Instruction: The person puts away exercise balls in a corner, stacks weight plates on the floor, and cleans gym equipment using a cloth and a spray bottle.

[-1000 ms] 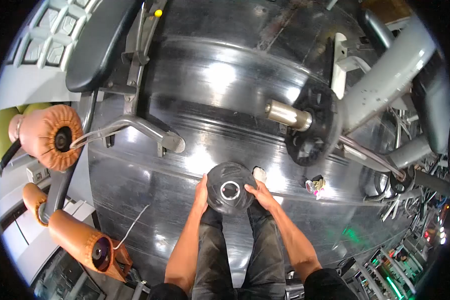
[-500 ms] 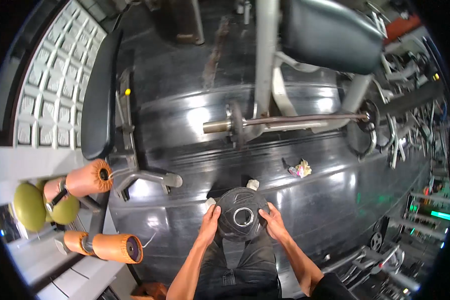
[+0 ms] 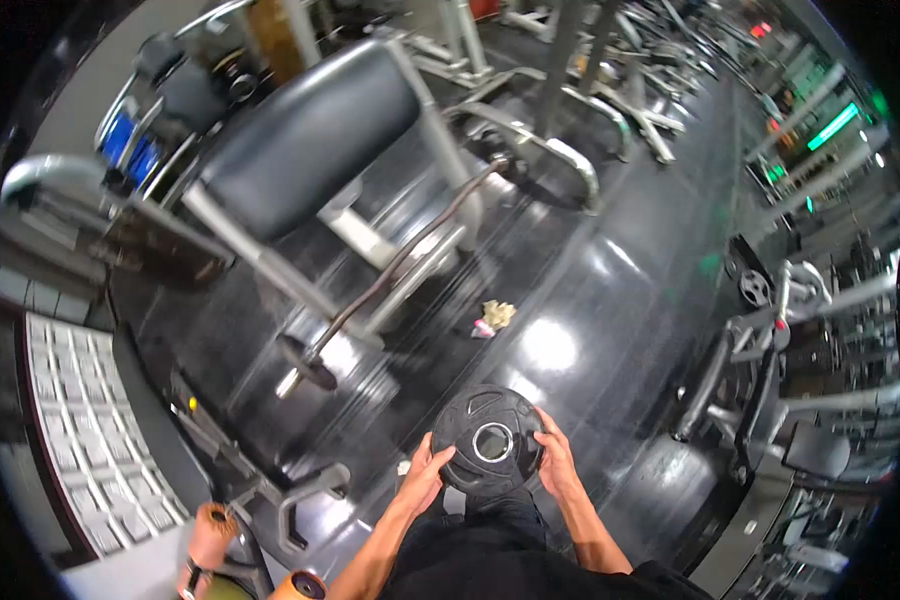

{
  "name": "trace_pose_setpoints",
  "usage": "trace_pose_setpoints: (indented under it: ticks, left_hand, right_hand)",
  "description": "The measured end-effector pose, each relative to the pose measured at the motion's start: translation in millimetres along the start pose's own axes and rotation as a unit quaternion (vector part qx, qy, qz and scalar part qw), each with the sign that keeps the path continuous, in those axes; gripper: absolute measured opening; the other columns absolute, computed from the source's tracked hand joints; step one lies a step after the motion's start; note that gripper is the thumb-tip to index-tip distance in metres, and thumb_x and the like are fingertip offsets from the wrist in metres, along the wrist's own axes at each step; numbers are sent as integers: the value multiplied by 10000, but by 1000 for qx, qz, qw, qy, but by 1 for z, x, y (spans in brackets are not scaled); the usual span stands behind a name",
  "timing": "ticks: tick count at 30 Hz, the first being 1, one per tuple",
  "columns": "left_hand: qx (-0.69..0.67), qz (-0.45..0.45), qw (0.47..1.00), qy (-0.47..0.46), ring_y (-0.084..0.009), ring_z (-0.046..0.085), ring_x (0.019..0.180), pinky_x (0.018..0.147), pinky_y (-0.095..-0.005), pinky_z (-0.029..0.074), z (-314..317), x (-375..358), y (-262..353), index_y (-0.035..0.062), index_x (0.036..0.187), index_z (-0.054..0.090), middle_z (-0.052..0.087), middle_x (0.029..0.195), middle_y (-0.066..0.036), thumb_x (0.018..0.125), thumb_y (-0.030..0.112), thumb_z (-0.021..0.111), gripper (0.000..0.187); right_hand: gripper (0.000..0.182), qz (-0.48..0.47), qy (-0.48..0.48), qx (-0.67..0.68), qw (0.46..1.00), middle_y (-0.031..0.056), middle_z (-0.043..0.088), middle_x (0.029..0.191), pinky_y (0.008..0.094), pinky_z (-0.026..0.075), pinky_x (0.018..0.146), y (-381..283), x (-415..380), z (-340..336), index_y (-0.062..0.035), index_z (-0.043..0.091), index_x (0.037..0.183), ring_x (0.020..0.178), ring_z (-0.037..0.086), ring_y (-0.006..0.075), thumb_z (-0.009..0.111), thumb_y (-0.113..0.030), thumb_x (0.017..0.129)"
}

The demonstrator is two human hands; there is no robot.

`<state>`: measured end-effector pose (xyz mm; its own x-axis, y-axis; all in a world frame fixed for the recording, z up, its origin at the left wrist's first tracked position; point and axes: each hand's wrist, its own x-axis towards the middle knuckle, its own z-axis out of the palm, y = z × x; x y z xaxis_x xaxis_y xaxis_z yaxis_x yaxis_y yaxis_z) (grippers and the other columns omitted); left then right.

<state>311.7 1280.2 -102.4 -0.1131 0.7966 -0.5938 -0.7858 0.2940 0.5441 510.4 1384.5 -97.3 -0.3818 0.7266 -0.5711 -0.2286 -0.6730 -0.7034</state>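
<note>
A round black weight plate (image 3: 470,410) with a metal ring at its centre hole is held in front of my body at the lower middle. My left hand (image 3: 426,478) grips its left edge, thumb on the face. On the opposite edge my right hand (image 3: 556,455) is closed, its thumb also on the face. The fingers behind the plate are partly hidden. Beyond the plate, a curved bar (image 3: 400,262) lies low beside a padded bench, with a small plate (image 3: 307,362) on its near end.
The black padded bench (image 3: 315,135) stands at upper left. A crumpled yellowish cloth (image 3: 495,318) lies on the dark floor (image 3: 610,340). A low bench frame (image 3: 310,490) is at lower left, with orange rollers (image 3: 210,540) near it. Weight machines (image 3: 820,450) line the right side.
The view has turned to the right, so the bench, bar and cloth appear further left and rotated. Both hands still hold the plate in front of me.
</note>
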Motion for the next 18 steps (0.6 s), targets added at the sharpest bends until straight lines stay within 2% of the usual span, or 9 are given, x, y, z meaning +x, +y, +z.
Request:
trace_pose_setpoints:
  ticks: [5,7,9,14,16,18]
  left_hand:
    - [63,-91,988,-104,-181,470,1160,984,-333,382,74,46,7,7,1299,356,485,1265,-101,888,120,562,473]
    - [108,-94,979,-145,-183,466,1164,986,-329,379,104,66,5,8,1300,354,485,1260,-103,890,128,555,472]
    - [121,-123,974,-149,-180,452,1176,990,-329,372,138,79,5,4,1300,357,483,1259,-105,887,126,550,472]
    - [197,-140,942,-231,-194,429,1196,1021,-325,320,199,122,-6,-16,1301,361,459,1289,-120,878,147,556,494]
    - [253,-142,921,-261,-213,401,1232,1045,-353,302,224,137,-10,-9,1336,335,433,1323,-121,877,170,517,526]
    - [267,-157,914,-264,-211,394,1237,1050,-346,291,245,150,-12,-11,1337,335,432,1324,-120,872,177,528,538]
  right_hand:
    - [535,-84,90,66,990,119,487,1278,324,397,976,-45,-18,-48,19,372,1348,1147,495,199,478,-98,837]
    - [525,-110,123,94,982,115,479,1290,321,376,993,-73,-26,-56,18,382,1346,1159,481,196,474,-93,841]
    - [519,-143,149,136,969,129,504,1261,297,421,949,-88,-33,-73,24,370,1354,1101,527,175,475,-31,848]
    - [529,-216,224,177,934,132,522,1240,301,439,927,-106,-34,-113,27,366,1355,1084,540,174,478,-51,844]
    - [534,-203,229,181,935,133,459,1324,325,344,1026,-124,-38,-122,22,360,1357,1203,452,216,455,-123,852]
    - [528,-204,245,191,928,129,469,1316,323,348,1022,-139,-39,-130,22,370,1349,1198,459,214,460,-139,854]
